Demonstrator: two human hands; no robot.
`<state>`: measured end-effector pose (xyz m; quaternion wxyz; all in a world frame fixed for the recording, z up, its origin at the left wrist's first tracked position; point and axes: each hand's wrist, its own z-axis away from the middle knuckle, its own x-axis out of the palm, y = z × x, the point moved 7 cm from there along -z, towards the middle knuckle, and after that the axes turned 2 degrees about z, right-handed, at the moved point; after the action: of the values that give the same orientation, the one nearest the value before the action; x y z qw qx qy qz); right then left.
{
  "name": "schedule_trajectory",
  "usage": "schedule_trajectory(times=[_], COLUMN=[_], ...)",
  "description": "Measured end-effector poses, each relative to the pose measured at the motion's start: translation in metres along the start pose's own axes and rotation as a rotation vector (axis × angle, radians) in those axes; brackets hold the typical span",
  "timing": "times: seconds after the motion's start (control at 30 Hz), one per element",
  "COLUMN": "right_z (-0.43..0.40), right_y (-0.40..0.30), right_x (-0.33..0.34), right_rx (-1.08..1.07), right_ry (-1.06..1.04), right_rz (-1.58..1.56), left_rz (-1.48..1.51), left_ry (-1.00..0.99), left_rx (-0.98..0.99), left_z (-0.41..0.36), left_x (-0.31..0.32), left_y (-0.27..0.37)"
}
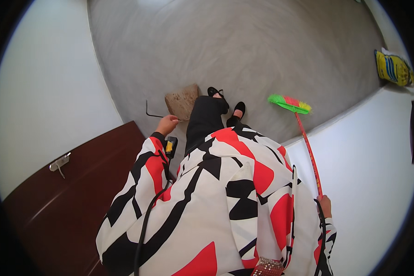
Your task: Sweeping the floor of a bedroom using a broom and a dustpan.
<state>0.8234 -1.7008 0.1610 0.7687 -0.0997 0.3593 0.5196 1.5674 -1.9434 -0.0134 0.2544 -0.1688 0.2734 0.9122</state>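
My left hand (168,125) is closed at the near edge of a square, rust-brown pan (183,100) that looks like a metal dustpan. From beside the fingers a bent black rod (151,114) sticks out to the left; how it joins the pan is hidden. At my right side, my right hand (325,206) grips the upper end of the red handle of a broom (308,151). Its head (289,103), with green, red and yellow bristles, is on the grey floor ahead and to the right of my feet.
A dark red-brown door (72,193) with a metal lever handle (59,164) stands at my left, next to a white wall (48,86). Another white wall (358,165) runs along the right. A yellow and blue bag (394,69) sits at the far right. The smooth grey floor (234,45) stretches ahead.
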Motion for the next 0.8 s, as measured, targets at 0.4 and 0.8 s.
schedule_trajectory(times=[0.4, 0.8], right_z=[0.005, 0.002], right_y=[-0.028, -0.033], right_x=[-0.028, -0.055], right_rx=[0.035, 0.053], right_ry=[-0.026, -0.194], right_rz=[-0.064, -0.1], left_rz=[-0.043, 0.04], left_ry=[-0.015, -0.064], left_rx=[0.137, 0.032], left_z=[-0.027, 0.002], left_x=[0.007, 0.026], left_y=[0.026, -0.01])
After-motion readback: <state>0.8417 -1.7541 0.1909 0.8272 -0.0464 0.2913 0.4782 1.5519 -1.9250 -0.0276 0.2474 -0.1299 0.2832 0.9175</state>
